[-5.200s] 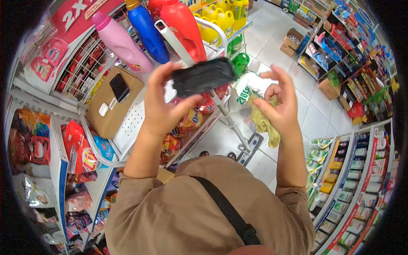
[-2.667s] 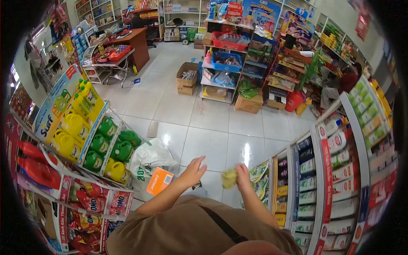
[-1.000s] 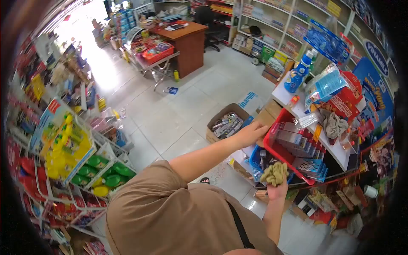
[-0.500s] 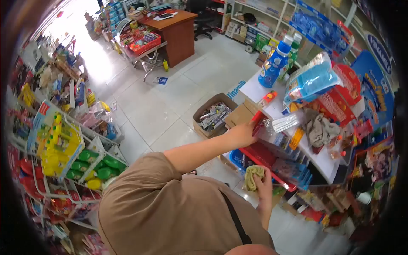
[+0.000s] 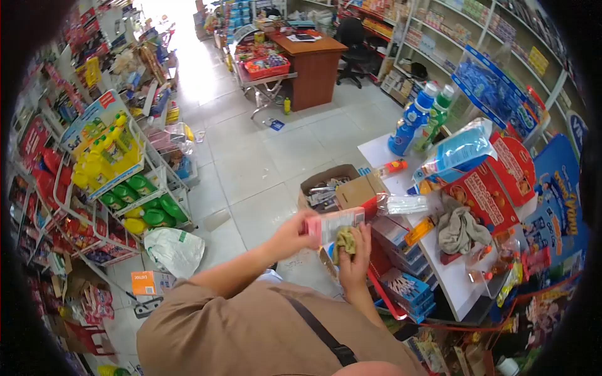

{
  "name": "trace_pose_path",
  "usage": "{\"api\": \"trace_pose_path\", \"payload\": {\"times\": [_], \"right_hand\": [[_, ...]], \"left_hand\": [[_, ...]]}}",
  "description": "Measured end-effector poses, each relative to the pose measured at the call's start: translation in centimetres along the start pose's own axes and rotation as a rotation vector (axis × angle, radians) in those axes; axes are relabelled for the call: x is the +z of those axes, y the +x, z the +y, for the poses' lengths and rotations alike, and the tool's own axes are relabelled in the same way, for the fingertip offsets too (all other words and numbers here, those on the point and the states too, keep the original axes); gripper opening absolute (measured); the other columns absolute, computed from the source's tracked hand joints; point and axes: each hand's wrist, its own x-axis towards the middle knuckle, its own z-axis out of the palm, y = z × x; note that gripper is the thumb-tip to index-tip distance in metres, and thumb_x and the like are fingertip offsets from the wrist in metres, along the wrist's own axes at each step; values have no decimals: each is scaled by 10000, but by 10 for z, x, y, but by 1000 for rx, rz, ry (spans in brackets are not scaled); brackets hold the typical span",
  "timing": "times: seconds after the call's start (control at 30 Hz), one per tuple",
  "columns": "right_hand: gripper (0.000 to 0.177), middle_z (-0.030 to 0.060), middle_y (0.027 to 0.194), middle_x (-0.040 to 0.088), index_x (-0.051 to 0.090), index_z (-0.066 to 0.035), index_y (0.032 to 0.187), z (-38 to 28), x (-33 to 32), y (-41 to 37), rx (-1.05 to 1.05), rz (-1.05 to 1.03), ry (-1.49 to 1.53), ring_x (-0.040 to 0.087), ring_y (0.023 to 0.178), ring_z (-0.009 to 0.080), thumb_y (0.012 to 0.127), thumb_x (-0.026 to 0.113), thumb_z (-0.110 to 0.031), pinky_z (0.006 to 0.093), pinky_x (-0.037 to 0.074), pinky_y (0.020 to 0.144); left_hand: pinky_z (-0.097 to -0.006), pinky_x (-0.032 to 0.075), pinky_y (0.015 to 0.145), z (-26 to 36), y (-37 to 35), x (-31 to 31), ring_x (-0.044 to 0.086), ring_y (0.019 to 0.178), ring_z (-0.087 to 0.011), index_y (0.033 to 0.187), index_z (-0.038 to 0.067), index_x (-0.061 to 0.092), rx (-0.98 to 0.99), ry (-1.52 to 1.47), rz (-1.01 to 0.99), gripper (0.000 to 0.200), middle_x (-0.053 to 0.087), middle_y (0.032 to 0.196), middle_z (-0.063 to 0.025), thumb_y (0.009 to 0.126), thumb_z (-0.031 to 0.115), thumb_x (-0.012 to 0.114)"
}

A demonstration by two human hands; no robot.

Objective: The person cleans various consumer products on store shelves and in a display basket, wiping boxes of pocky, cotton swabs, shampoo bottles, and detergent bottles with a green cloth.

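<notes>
In front of my body, my left hand (image 5: pixel 293 233) grips the left end of a flat pink and white box (image 5: pixel 332 224). My right hand (image 5: pixel 359 255) has its fingers closed around a crumpled olive-green cloth (image 5: pixel 345 243), which is up against the box's near side. The print on the box is too blurred to read. Just right of my hands is a red tray (image 5: pixel 381 266), partly hidden by my right hand, with blue packs (image 5: pixel 407 293) beside it. Behind the box, a clear-wrapped bundle of white pieces (image 5: pixel 406 203) rests at the white table's edge.
The white table (image 5: pixel 448 282) bears a grey cloth (image 5: pixel 463 233), blue bottle (image 5: pixel 411 122), green bottle (image 5: pixel 437 116) and red cartons (image 5: pixel 480 200). An open cardboard box (image 5: pixel 332 172) of small packs stands on the floor. Left are a detergent rack (image 5: pixel 135 194) and white bag (image 5: pixel 175 250).
My left hand has come back from the red item by the table, and now holds the pink and white box. The cloth in my right hand has moved left and up against it. The view has shifted.
</notes>
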Motion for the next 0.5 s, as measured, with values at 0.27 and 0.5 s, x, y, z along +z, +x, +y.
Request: {"api": "trace_pose_path", "payload": {"times": [0.27, 0.5], "right_hand": [[426, 161, 1239, 457, 515, -73, 1173, -50, 60, 26, -453, -338, 49, 350, 1200, 411, 756, 574, -135, 493, 273, 987], [255, 144, 1007, 594, 589, -52, 939, -45, 99, 80, -106, -150, 55, 547, 966, 334, 694, 575, -121, 410, 423, 831]], "left_hand": [[-273, 459, 774, -8, -51, -39, 546, 884, -119, 1277, 19, 363, 57, 69, -3, 557, 560, 1025, -69, 768, 25, 590], [-267, 475, 678, 56, -73, -81, 553, 714, -119, 1141, 57, 521, -55, 646, -105, 388, 602, 874, -59, 762, 87, 600]]}}
